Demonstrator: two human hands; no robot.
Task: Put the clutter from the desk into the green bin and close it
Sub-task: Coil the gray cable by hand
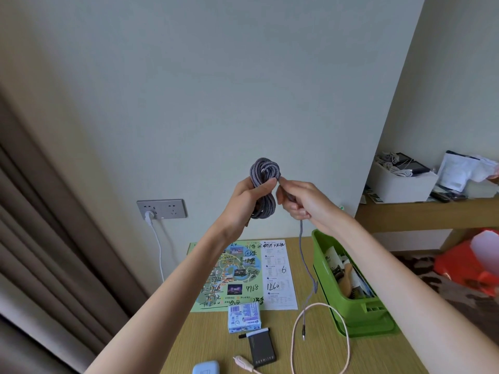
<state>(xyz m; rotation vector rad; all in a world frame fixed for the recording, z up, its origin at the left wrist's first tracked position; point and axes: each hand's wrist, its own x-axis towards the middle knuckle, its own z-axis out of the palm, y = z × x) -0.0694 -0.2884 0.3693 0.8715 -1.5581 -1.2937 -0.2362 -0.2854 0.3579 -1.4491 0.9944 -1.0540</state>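
Note:
Both hands are raised in front of the wall. My left hand (249,197) grips a coiled grey braided cable (265,171). My right hand (298,199) pinches the same cable just beside the coil, and its loose tail (306,265) hangs down to the desk with the plug near the pink cable. The green bin (359,314) stands open at the desk's right side with several items inside. On the desk lie a pink cable (318,336), a blue-and-white box (244,317), a black marker (253,334), a dark power bank (262,349), a pale blue case (206,368) and a printed map sheet (243,273).
A wall socket (161,209) with a white plug and cord sits left of the desk. Brown curtains (40,238) hang at the left. A shelf at the right holds a white box (402,182) of cables and papers. A red bag (469,265) lies below it.

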